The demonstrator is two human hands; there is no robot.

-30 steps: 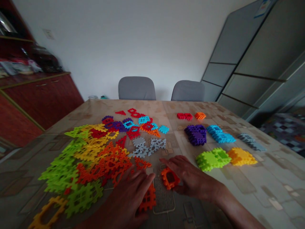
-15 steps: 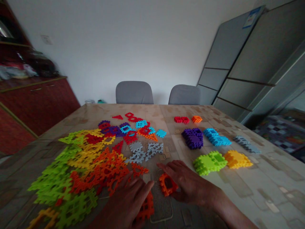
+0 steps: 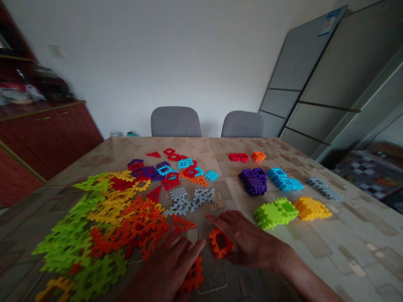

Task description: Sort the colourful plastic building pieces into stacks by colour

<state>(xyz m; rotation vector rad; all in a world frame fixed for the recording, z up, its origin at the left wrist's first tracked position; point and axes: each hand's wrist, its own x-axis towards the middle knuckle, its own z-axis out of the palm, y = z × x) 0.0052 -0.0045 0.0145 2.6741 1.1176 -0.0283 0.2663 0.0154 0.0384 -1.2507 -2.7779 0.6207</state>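
My right hand [image 3: 242, 239] is closed around an orange interlocking building piece [image 3: 219, 244] with an arched window, thumb below it and fingers over its right side. My left hand [image 3: 173, 260] reaches over the near edge of the orange pieces [image 3: 138, 226], thumb stretched apart from the fingers; its fingertips are partly out of sight. Partly under that hand lies an orange lattice square [image 3: 195, 274]. Just beyond it sits an orange triangle [image 3: 182, 224]. Grey lattice pieces [image 3: 203, 198] lie past both hands.
Green [image 3: 67, 235] and yellow pieces [image 3: 110, 205] spread on the left. Mixed red, purple and blue ones lie farther back. Sorted stacks stand on the right: green [image 3: 275, 214], yellow [image 3: 312, 208], purple [image 3: 253, 181], blue [image 3: 285, 179], grey [image 3: 324, 188], red [image 3: 238, 157] and orange [image 3: 258, 156].
The view has shifted slightly, so everything sits a little farther left in the picture. Both hands stay in nearly the same place, the right still on the orange piece.
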